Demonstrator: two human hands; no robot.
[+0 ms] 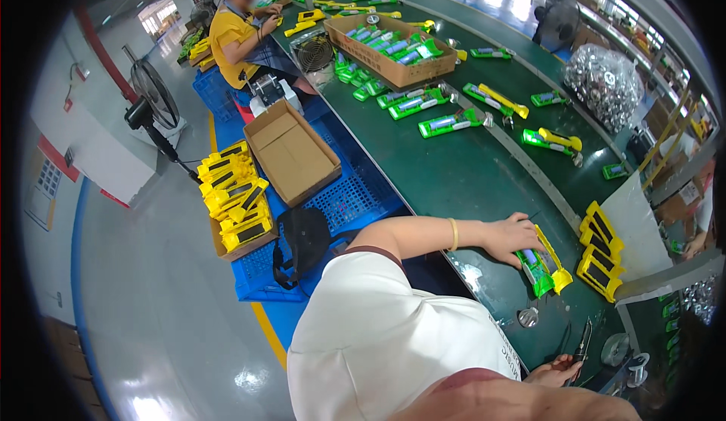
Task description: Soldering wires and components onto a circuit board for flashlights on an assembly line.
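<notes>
1. The person's left hand (pixel 513 237) lies palm down on the green belt (pixel 454 171), its fingers closed over the near end of a green and yellow part (pixel 541 264). I would judge it is pinned there so it cannot slide about.
2. The right hand (pixel 556 372) sits low by the person's body, at the belt's near edge, fingers curled around a small dark tool (pixel 583 343) (pliers or cutters, I cannot tell which). The tool points up toward the part but stays well apart from it.
3. So the part is under the left hand, ahead of and above the right one, with a small round metal piece (pixel 528 316) on the belt between them.
4. A stack of yellow cases (pixel 601 251) stands just beside the part, to its right, probably kept within easy reach.
5. Farther up the belt, more green and yellow parts lie scattered around a cardboard box (pixel 389 52) filled with them.
6. On the floor to the left, a blue crate (pixel 344 201) holds an open, empty carton (pixel 292 151), and another person in a yellow shirt (pixel 227 39) works farther along.
</notes>
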